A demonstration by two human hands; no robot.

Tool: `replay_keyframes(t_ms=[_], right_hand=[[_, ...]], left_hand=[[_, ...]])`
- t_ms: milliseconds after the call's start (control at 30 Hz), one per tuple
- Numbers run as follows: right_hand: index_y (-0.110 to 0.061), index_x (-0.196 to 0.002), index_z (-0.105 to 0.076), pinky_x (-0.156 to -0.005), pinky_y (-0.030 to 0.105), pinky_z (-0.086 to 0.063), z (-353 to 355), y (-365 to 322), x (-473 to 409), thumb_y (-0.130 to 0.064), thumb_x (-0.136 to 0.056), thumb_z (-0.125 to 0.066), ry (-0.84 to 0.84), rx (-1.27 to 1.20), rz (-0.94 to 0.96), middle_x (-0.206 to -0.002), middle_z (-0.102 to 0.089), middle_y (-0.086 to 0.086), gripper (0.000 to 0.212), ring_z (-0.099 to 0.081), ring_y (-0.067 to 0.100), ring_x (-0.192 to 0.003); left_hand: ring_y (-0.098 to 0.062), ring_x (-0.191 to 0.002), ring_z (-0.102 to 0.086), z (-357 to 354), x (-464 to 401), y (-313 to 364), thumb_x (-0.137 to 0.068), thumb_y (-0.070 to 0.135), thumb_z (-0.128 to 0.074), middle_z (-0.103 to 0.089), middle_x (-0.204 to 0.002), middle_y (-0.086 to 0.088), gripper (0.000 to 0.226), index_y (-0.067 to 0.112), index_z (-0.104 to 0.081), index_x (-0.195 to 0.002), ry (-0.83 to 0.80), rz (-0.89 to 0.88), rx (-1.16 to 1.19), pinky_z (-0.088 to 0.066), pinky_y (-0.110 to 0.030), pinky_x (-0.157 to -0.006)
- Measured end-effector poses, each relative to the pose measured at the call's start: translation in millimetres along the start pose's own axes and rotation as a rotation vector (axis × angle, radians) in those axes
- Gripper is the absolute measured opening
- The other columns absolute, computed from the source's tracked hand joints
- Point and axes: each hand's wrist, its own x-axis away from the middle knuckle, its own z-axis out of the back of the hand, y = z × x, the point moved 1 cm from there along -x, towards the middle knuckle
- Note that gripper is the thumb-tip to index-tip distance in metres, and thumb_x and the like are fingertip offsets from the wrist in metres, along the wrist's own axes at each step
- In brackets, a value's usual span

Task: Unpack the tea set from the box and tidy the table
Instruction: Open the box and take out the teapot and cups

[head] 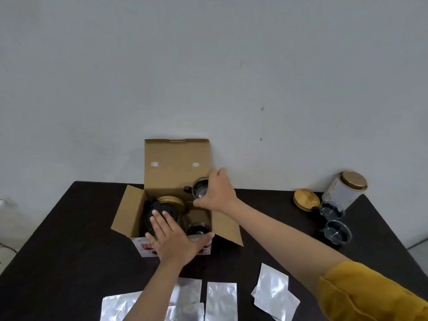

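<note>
An open cardboard box stands at the middle of the dark table, its lid flap up against the wall. Inside lie a dark teapot with a wooden lid and a glass cup at the front right. My left hand rests flat with straight fingers over the box's front edge and the teapot. My right hand grips a glass cup with a dark handle, held above the box's back right corner.
Two glass cups, a round wooden lid and a white tin with a gold lid stand at the table's right back. Several silver foil pouches lie along the near edge. A wall rises right behind the table.
</note>
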Motion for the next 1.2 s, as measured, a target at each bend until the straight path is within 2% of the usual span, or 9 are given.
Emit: replay_keyframes(t_ms=[133,367,500,600,733,900,1000,1100,1200], right_hand=[[-0.009,-0.123,-0.040,-0.082,0.029,-0.048,34.8,64.6,40.3,-0.036,-0.064,-0.081,-0.029,-0.148,-0.110,-0.116,-0.030,0.005,0.077,-0.049,0.025,-0.103],[-0.009,-0.125,-0.043,-0.088,0.027,-0.046,53.3,226.1,131.4,-0.037,-0.061,-0.084,-0.084,-0.018,-0.405,-0.122,-0.033,0.008,0.081,-0.051,0.024,-0.103],[-0.008,-0.125,-0.046,-0.088,0.027,-0.045,56.9,289.8,172.3,-0.033,-0.060,-0.084,-0.067,-0.047,-0.533,-0.128,-0.036,0.010,0.080,-0.046,0.026,-0.114],[-0.005,-0.120,-0.046,-0.079,0.025,-0.042,53.6,319.4,192.4,-0.023,-0.060,-0.085,-0.016,-0.093,-0.598,-0.119,-0.037,0.009,0.074,-0.045,0.021,-0.106],[-0.007,-0.109,-0.049,-0.073,0.021,-0.036,50.7,343.2,201.7,-0.018,-0.058,-0.085,0.041,-0.151,-0.622,-0.110,-0.040,0.006,0.064,-0.041,0.019,-0.108],[-0.020,-0.086,-0.061,-0.063,0.017,-0.039,76.2,369.0,199.4,-0.029,-0.054,-0.080,-0.079,-0.106,-0.669,-0.105,-0.050,0.008,0.039,-0.048,0.017,-0.094],[-0.014,-0.096,-0.052,-0.057,0.022,-0.042,99.0,384.7,194.7,-0.019,-0.058,-0.077,-0.160,-0.028,-0.755,-0.114,-0.039,0.008,0.045,-0.051,0.020,-0.088],[-0.012,-0.103,-0.047,-0.050,0.025,-0.043,114.4,401.0,182.7,-0.007,-0.060,-0.071,-0.153,0.002,-0.889,-0.119,-0.030,0.010,0.050,-0.051,0.023,-0.080],[-0.011,-0.111,-0.048,-0.063,0.028,-0.050,116.6,421.8,166.5,-0.014,-0.060,-0.073,-0.034,0.022,-0.954,-0.121,-0.031,0.014,0.057,-0.053,0.029,-0.090]], left_hand=[[-0.033,-0.141,0.029,-1.7,-0.1,0.0,-0.038,0.102,-0.027,0.037,-0.150,-0.018,0.156,0.001,0.028,-0.143,0.015,-0.010,0.004,0.010,-0.057,-0.113],[-0.034,-0.144,0.022,-5.0,-0.6,-0.3,-0.044,0.099,-0.032,0.029,-0.154,-0.018,0.150,0.003,0.021,-0.146,0.057,-0.030,-0.036,0.005,-0.057,-0.114],[-0.033,-0.144,0.021,-6.1,1.1,1.6,-0.045,0.098,-0.033,0.028,-0.154,-0.017,0.148,0.004,0.020,-0.147,0.064,-0.021,-0.056,0.005,-0.057,-0.114],[-0.033,-0.144,0.021,-6.4,2.7,2.7,-0.047,0.097,-0.034,0.028,-0.154,-0.016,0.147,0.004,0.020,-0.147,0.059,-0.019,-0.059,0.007,-0.056,-0.114],[-0.031,-0.144,0.023,-7.2,2.3,3.3,-0.045,0.099,-0.035,0.029,-0.155,-0.014,0.149,0.005,0.018,-0.148,0.052,-0.005,-0.059,0.009,-0.056,-0.113],[-0.030,-0.145,0.020,-7.9,1.8,2.9,-0.034,0.105,-0.020,0.025,-0.156,-0.013,0.156,0.006,0.016,-0.148,0.045,-0.007,-0.066,0.009,-0.056,-0.113],[-0.031,-0.146,0.015,-9.3,0.8,2.7,-0.029,0.104,-0.016,0.020,-0.157,-0.014,0.158,0.005,0.011,-0.149,0.057,-0.006,-0.073,0.006,-0.058,-0.113],[-0.031,-0.146,0.014,-10.7,0.4,3.5,-0.029,0.104,-0.016,0.018,-0.158,-0.016,0.158,0.004,0.008,-0.149,0.064,0.001,-0.071,0.006,-0.058,-0.113],[-0.031,-0.146,0.014,-10.7,0.6,4.9,-0.030,0.104,-0.017,0.018,-0.158,-0.016,0.158,0.004,0.009,-0.149,0.071,0.002,-0.086,0.006,-0.057,-0.113]])
